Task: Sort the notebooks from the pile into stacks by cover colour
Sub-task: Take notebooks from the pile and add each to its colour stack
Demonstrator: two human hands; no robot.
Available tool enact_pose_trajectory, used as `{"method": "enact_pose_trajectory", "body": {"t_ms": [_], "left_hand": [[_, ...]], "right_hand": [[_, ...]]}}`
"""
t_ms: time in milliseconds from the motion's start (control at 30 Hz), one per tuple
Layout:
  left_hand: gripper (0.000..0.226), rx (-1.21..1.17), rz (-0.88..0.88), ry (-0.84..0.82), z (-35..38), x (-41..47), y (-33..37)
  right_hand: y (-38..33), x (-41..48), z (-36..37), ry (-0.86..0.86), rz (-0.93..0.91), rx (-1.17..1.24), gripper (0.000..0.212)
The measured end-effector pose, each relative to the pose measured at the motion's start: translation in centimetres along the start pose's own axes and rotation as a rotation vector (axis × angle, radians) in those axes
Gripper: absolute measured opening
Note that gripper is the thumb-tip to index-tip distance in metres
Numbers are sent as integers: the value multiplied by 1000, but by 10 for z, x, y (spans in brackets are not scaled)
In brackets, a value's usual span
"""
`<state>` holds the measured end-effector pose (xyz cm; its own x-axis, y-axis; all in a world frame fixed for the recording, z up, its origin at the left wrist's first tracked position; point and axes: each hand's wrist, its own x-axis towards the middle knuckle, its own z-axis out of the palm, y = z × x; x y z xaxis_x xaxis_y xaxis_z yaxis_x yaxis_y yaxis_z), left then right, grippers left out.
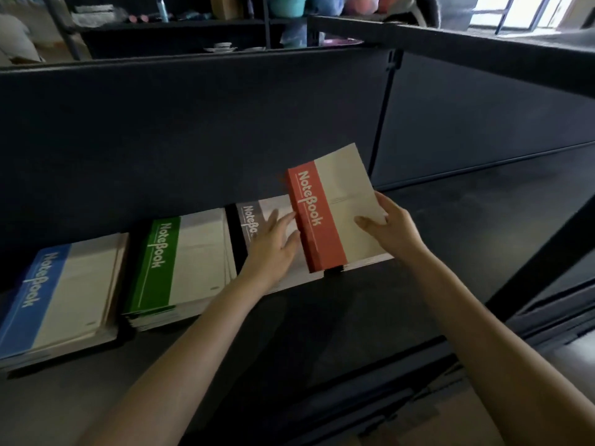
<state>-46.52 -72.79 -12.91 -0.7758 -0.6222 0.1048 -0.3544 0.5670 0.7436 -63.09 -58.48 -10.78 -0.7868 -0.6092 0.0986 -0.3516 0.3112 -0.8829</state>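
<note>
Fingers (384, 203) of our right hand (391, 231) curl round the right edge of the red notebook (317, 214), with the thumb pressed flat on its cream cover, so this hand grips it. Our left hand (273, 249) lies at nine o'clock from it. Its fingers (283, 224) are straight and spread, their tips touching the red spine side, and they hold nothing.

The red notebook sits just right of the middle of the head view, tilted, with its top edge swung toward one o'clock. A thick red side face shows below the cover. We cannot tell whether more notebooks lie under it.

Beneath our left hand, partly covered by it and by the red one, lies the grey notebook (249, 217), flat on the dark desk (322, 317). Just beside it at nine o'clock is the green stack (180, 262), with many page edges showing at its near side. At eight o'clock from that, near the frame's left edge, is the blue stack (58, 291). All three rest along the foot of the dark partition (193, 123), which fills the twelve o'clock half. Above it, a shelf (180, 24) holds blurred things we cannot make out.
</note>
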Motion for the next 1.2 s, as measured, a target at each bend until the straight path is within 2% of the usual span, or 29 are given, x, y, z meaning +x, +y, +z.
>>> {"method": "enact_pose_trajectory", "body": {"t_ms": [133, 300, 400, 500, 567, 767, 1200], "left_hand": [[54, 396, -40, -171, 20, 17, 8], [57, 674, 26, -170, 35, 23, -3], [57, 687, 28, -168, 36, 23, -6], [58, 692, 22, -178, 36, 23, -5], [58, 690, 19, -171, 37, 22, -6], [58, 684, 23, -154, 38, 23, -6], [57, 693, 26, -145, 41, 24, -9]], "right_hand": [[13, 17, -30, 60, 39, -130, 52], [28, 29, -35, 140, 148, -446, 54], [34, 33, -25, 164, 203, -511, 52], [36, 38, -14, 171, 160, -646, 33], [36, 40, -3, 157, 143, -756, 28], [40, 46, 30, 36, 93, -776, 44], [40, 48, 39, 88, 120, -819, 45]]}}
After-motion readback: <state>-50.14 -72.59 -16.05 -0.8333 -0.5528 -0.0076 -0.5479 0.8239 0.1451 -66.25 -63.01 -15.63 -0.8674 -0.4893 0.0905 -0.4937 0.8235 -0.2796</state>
